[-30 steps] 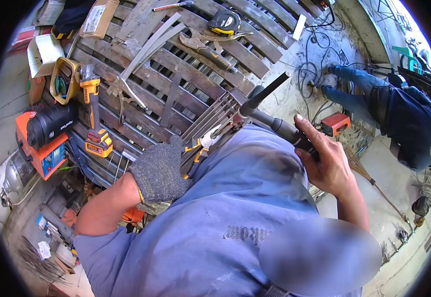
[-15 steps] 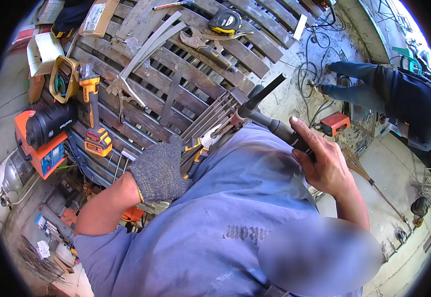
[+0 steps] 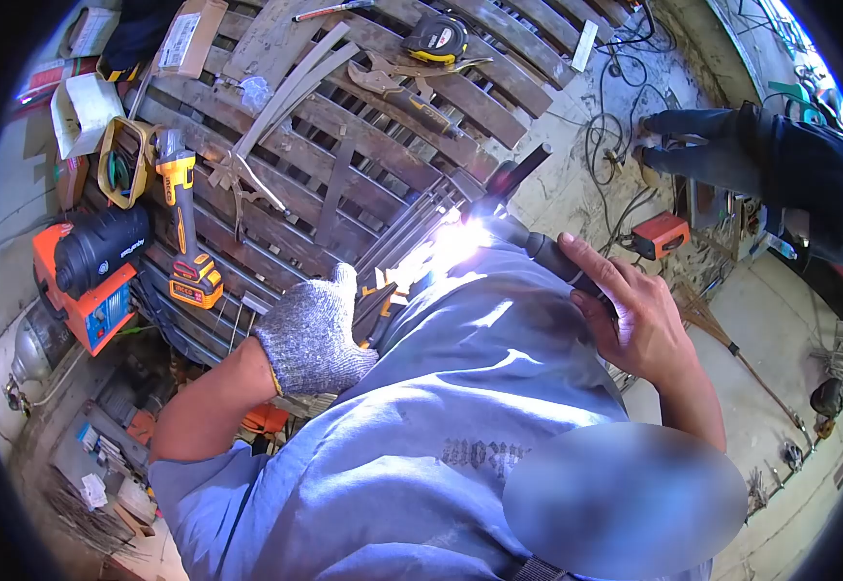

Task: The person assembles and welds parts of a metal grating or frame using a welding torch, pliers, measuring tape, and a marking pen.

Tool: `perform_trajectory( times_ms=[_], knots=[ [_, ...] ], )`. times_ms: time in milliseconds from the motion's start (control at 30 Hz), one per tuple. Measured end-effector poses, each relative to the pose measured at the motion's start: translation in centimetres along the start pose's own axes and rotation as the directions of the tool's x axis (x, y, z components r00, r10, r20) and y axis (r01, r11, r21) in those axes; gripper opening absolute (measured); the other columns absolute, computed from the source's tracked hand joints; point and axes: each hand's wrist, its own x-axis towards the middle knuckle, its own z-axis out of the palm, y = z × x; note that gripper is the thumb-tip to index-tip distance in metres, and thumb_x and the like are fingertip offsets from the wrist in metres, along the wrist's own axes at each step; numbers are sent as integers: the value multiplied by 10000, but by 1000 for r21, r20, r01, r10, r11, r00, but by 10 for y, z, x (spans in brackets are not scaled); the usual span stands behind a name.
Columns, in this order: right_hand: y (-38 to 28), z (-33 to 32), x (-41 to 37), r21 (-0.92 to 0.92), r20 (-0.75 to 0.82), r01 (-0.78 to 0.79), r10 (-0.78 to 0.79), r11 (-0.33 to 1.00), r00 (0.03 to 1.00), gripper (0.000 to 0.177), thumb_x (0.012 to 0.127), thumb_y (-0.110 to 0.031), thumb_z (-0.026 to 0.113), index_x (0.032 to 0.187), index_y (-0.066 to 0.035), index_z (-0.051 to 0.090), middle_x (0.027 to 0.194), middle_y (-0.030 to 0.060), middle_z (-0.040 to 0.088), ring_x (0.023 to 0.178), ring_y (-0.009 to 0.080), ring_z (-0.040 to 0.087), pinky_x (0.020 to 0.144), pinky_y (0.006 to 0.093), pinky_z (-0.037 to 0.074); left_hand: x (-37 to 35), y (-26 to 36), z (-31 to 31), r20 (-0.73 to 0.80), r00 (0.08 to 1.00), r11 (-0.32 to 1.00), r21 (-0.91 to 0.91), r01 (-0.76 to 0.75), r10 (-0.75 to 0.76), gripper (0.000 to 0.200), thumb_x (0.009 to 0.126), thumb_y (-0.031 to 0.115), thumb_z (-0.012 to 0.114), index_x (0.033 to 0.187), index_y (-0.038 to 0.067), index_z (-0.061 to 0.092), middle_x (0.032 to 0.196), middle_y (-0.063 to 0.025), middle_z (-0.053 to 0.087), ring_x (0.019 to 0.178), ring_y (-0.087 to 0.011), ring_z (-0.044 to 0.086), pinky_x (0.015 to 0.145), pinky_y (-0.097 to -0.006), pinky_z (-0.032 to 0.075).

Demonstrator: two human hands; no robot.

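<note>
In my right hand (image 3: 634,315) is a black TIG welding torch (image 3: 557,257), its handle pinched between thumb and fingers. A bright arc (image 3: 470,230) glows at the torch head and hides its tip. Under the glare lies a bundle of thin metal bars (image 3: 407,228), close against my shirt. My left hand (image 3: 315,334), in a grey knit glove, is curled at the handles of yellow-and-black pliers (image 3: 375,315); most of its fingers are hidden. The pliers' jaws are washed out by the light beside the bars.
On the slatted metal table (image 3: 296,165) lie a cordless grinder (image 3: 184,218), a tape measure (image 3: 436,39), locking pliers (image 3: 407,97) and curved strips (image 3: 296,82). An orange machine (image 3: 92,300) stands at left. Cables (image 3: 601,145) trail beside a co-worker (image 3: 770,169) at right.
A bright arc has lit at the torch head, throwing light over the glove, shirt and bars. Both hands stay almost where they were. The co-worker has shifted slightly.
</note>
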Motion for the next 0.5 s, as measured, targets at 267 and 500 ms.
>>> perform_trajectory(
  times_ms=[267, 500],
  knots=[
    [18, 8, -3, 143, -283, 10, 31, 990, 959, 953, 966, -50, 793, 1778, -168, 309, 1223, 301, 777, 1057, 516, 767, 903, 541, 611, -2, -5, 6, -74, 995, 996, -49, -74, 70, 821, 774, 520, 929, 1210, -97, 608, 1049, -365, 733, 1030, -543, 736, 888, -580, 597],
    [28, 8, 1, 186, -420, -12, 91, 983, 903, 839, 1029, -72, 739, 1764, -60, 333, 1558, 210, 653, 1002, 255, 716, 952, 381, 574, -4, -7, 7, -111, 988, 993, -37, -110, 105, 765, 781, 497, 921, 1195, -71, 618, 1018, -352, 732, 1010, -540, 736, 869, -579, 593]
  ],
)
